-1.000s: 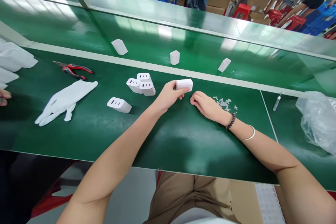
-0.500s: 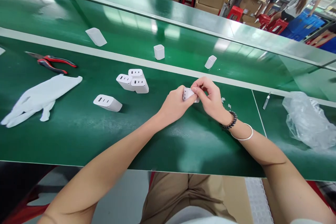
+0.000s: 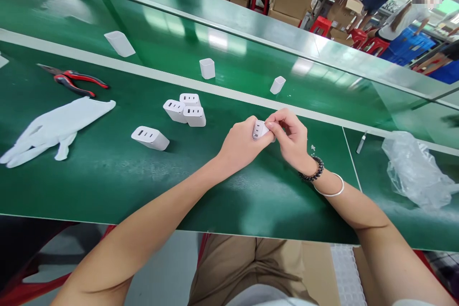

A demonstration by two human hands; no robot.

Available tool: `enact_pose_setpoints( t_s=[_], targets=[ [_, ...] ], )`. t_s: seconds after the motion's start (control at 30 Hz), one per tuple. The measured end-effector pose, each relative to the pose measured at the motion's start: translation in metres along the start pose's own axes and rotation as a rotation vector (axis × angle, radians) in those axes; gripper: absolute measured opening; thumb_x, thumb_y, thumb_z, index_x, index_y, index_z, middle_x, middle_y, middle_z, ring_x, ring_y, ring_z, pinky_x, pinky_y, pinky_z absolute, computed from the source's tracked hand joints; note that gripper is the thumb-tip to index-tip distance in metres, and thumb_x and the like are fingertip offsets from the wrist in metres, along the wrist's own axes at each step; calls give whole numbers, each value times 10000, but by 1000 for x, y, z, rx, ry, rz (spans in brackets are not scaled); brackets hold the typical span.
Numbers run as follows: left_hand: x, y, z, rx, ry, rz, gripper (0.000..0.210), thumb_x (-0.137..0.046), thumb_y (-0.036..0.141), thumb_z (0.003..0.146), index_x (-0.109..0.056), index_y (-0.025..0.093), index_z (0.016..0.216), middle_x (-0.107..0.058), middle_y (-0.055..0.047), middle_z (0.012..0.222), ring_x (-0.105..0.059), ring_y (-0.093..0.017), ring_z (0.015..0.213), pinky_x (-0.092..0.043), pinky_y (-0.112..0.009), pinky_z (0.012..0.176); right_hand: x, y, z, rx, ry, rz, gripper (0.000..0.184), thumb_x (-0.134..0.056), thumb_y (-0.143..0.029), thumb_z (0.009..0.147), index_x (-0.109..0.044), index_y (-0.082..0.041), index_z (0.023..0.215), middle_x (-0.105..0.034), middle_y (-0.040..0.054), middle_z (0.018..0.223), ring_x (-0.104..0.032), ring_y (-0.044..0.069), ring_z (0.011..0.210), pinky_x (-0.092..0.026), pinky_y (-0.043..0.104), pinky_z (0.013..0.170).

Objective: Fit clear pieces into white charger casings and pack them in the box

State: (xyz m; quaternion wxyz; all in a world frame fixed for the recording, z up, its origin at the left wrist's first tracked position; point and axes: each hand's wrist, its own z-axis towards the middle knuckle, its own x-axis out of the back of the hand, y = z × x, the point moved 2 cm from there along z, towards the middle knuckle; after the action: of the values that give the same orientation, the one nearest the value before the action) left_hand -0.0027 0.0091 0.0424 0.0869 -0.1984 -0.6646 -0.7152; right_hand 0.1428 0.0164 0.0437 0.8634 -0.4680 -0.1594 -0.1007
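My left hand (image 3: 242,146) is closed around a white USB charger (image 3: 259,129), whose port face is turned up and toward me. At the charger's right edge, my right hand (image 3: 289,136) pinches with thumb and forefinger; whatever small thing may be between these fingertips is hidden. Tiny white pieces (image 3: 312,147) lie on the table just past my right wrist. To the left of my hands, three more chargers (image 3: 194,117) stand grouped together, ports up. Another charger (image 3: 149,138) leans by itself nearer to me.
Red-handled pliers (image 3: 73,81) and a white glove (image 3: 57,126) lie at left. White casings (image 3: 207,69) sit on the green belt (image 3: 244,74) beyond the pale strip. At right are a pen-like tool (image 3: 362,143) and a clear plastic bag (image 3: 412,167). People and cartons are in the background.
The casings on the belt have shifted left relative to the table. In my left hand the charger has turned, showing its port face more toward me. My right fingers remain pinched at it.
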Motion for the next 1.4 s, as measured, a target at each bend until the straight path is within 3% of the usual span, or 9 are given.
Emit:
enact_pose_setpoints(
  t_s=[0.53, 0.93, 1.07, 1.27, 1.4],
  targets=[
    [-2, -1, 0, -14, -1, -3, 355, -602, 415, 834, -373, 204, 663, -476, 9, 633, -360, -112, 560, -224, -281, 550, -4, 1, -3, 71, 27, -82, 159, -500, -307, 984, -578, -227, 870, -581, 29, 844, -538, 173, 772, -462, 348, 715],
    [-2, -1, -1, -9, -28, 43, 342, -578, 423, 846, -362, 212, 685, -501, 9, 666, -387, -117, 573, -262, -280, 531, -5, -1, -4, 90, 61, -85, 135, -539, -289, 963, -585, -232, 850, -597, 25, 824, -541, 173, 746, -450, 336, 671],
    [-2, -3, 0, -17, -34, 1, 351, -592, 430, 838, -370, 209, 680, -500, 9, 656, -388, -114, 568, -250, -276, 539, -2, 1, -2, -8, 28, -56, 159, -591, -340, 934, -614, -225, 828, -607, 27, 813, -531, 169, 723, -454, 329, 653],
    [-3, -10, 3, -68, -46, 28, 336, -622, 478, 812, -441, 209, 723, -579, -14, 718, -471, -135, 608, -282, -278, 558, 7, 3, 9, -276, -138, 167, 181, -724, -388, 820, -678, -213, 810, -631, 17, 771, -539, 152, 656, -467, 298, 603],
    [-3, -8, -4, -66, -139, 91, 397, -612, 582, 792, -464, 214, 777, -630, -35, 799, -565, -166, 696, -325, -275, 582, 22, 8, 2, -415, -252, 135, 221, -770, -447, 751, -714, -236, 782, -660, 37, 760, -595, 186, 667, -511, 302, 590]
  ],
)
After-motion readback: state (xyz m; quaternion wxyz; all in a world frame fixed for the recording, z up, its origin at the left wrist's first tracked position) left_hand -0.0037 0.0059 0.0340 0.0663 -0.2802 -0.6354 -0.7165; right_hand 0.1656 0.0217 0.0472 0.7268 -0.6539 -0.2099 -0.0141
